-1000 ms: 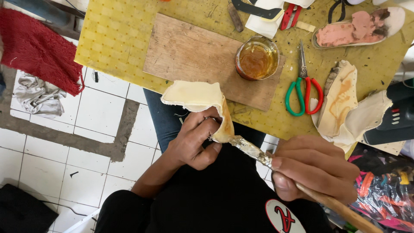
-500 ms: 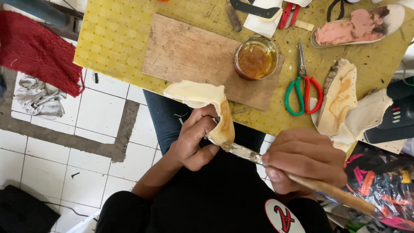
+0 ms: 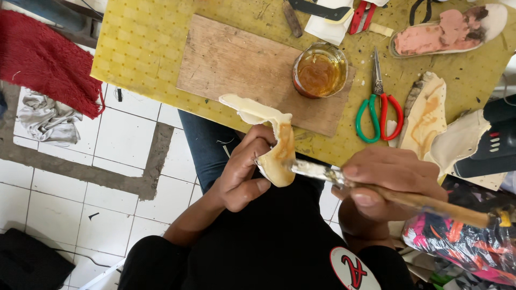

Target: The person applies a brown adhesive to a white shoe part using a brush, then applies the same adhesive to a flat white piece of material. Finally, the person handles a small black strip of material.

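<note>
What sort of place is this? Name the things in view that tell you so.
Probably a small shoe-repair or shoemaking workshop: a pink-lined shoe insole, an open tin of amber glue and red-and-green-handled scissors lie on a yellow worktable.

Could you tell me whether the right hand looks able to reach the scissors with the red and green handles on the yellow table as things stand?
Probably yes, once freed: the red-and-green-handled scissors lie uncovered just beyond the right hand, but it grips a wooden-handled brush.

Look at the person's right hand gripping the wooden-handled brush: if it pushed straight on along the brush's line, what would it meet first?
The right hand points its wooden-handled brush leftward; the tip already touches the cream curved leather piece held by the left hand, whose fingers probably come next.
</note>
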